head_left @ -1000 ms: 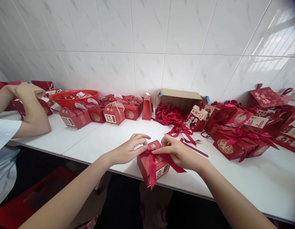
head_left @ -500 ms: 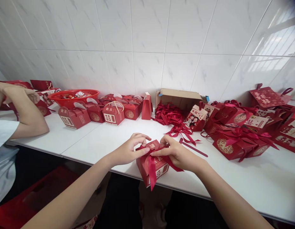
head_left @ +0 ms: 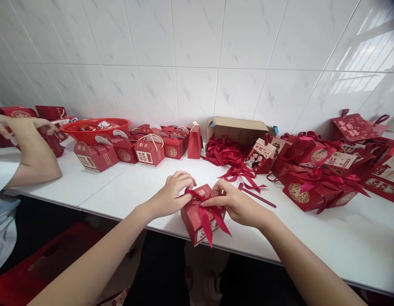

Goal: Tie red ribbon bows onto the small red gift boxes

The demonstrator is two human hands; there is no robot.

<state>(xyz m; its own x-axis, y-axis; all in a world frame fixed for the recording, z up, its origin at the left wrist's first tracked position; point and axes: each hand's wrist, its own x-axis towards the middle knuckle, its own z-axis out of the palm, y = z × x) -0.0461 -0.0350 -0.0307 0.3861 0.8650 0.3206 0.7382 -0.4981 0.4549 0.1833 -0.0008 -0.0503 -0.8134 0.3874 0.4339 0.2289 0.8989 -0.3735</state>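
Observation:
A small red gift box [head_left: 193, 219] with gold and white print sits at the table's front edge, turned at an angle. Red ribbon [head_left: 205, 225] crosses its top, and two loose ends hang down its front side. My left hand [head_left: 178, 192], at the box's left, pinches a loop of the ribbon. From the right, my right hand [head_left: 231, 201] has thumb and fingers closed on the ribbon near the middle of the box top. The exact crossing of the ribbon is partly hidden by my fingers.
Behind stand several red boxes [head_left: 149, 149] and a red basin [head_left: 95, 128] of wrapped sweets. A cardboard box [head_left: 239, 124] spills ribbons [head_left: 225, 151]. Ribbon-tied boxes [head_left: 307, 191] are piled at right. A dark red strip [head_left: 259, 198] lies nearby. Another person's arm [head_left: 34, 148] rests at left.
My left hand has drawn slightly up and left, its fingers curling closer together. The ribbon ends have swung right and now both hang over the box front. My right hand has stayed nearly in place.

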